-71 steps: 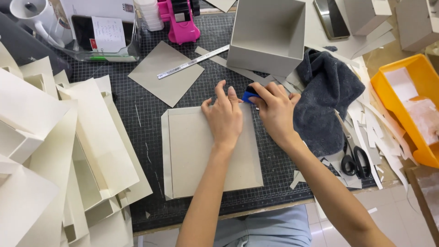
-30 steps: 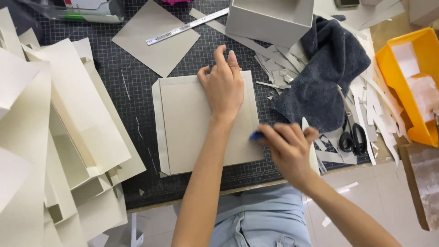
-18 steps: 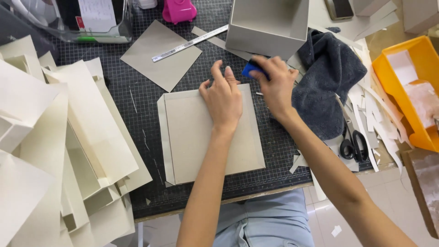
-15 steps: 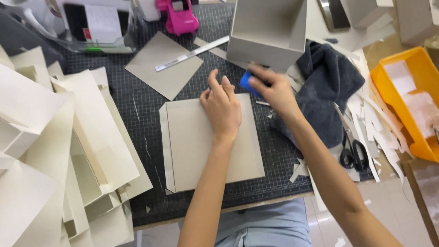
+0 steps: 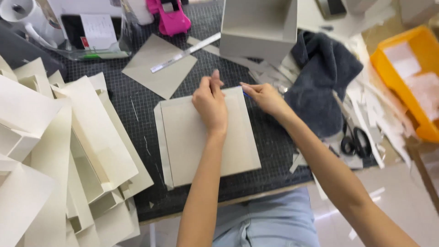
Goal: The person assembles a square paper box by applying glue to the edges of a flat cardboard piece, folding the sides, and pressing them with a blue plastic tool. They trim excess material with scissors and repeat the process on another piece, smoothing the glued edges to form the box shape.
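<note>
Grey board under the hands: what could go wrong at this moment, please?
The left hand presses only the far end of the grey board, so its near end may shift. The right hand works a small blue tool at the board's top edge, close to the left fingertips, which it might catch.

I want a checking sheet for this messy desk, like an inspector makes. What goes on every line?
Surface: dark gridded cutting mat on the desk.
Job's things: flat grey cardboard sheet, pressed by the left hand; small blue tool, barely visible at its top right corner.
Clutter: stacked cream folded box blanks, open grey box, metal ruler on a second grey card, dark grey cloth, black scissors, paper offcuts, yellow plastic tray, pink tool.
Grippers: right hand pinches the blue tool.
Cables: nothing seen.
Surroundings: light floor, person's blue-clad lap below the desk.
</note>
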